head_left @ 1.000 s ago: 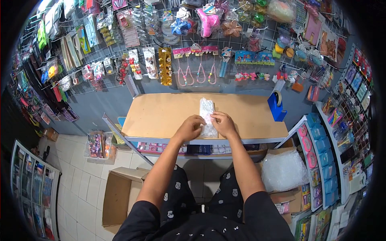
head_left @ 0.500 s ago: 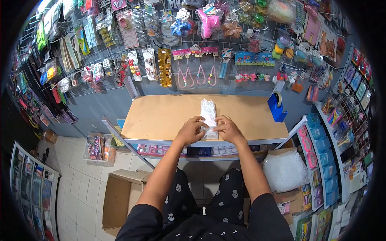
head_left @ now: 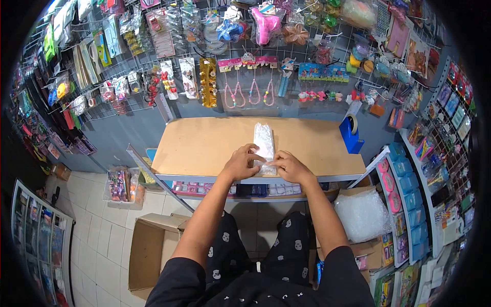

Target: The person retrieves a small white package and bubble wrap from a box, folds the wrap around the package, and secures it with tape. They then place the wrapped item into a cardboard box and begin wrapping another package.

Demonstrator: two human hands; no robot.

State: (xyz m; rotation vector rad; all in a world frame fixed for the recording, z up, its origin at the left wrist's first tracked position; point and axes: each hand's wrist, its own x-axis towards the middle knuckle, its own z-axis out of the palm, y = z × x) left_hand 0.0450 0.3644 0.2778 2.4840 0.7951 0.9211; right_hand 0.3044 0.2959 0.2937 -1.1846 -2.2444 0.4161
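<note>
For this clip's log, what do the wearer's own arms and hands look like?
The left sleeve and right sleeve are short, black and plain. The left hand and right hand are ungloved; neither wrist shows a watch or bracelet.

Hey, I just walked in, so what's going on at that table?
A person is handling a white packet that lies on the wooden tabletop. The left hand and right hand are both at its near end, fingers bent. A blue tape dispenser stands apart, toward the tabletop's right end.
</note>
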